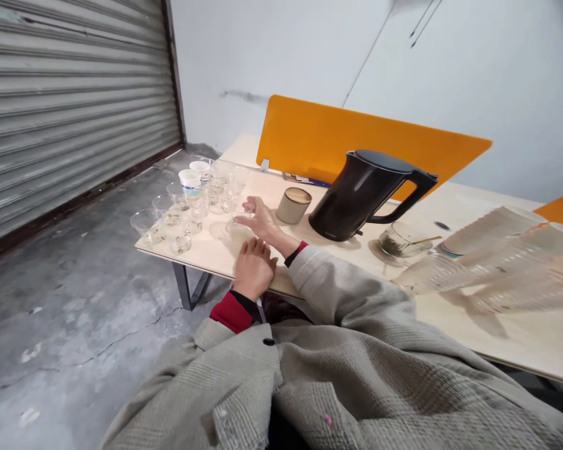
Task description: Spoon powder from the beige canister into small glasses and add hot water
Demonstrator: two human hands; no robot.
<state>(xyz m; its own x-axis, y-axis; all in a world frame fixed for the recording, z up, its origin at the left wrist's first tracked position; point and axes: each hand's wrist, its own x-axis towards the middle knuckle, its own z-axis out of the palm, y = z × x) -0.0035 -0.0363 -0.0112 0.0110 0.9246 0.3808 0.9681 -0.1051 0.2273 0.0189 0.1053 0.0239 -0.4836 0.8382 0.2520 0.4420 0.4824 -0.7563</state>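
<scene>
My right hand [261, 222] reaches over the table, its thumb and fingers around a clear plastic cup [244, 212] that is hard to make out against the pale wood. My left hand [254, 269] rests at the table's front edge, back up, fingers extended forward, with nothing visible in it. Left of my hands stand several clear cups [146, 220], some with a little dark matter at the bottom. Two white paper cups with blue print [190, 183] are among them. Just right of my right hand is a round beige canister [293, 206] with a brown top.
A black electric kettle [356, 197] stands beyond the canister. Right of it, a glass bowl [394, 240] holds dark leaves and a thin stick. Stacks of clear cups [511, 269] lie on their sides. An orange divider panel [356, 134] runs along the table [450, 319].
</scene>
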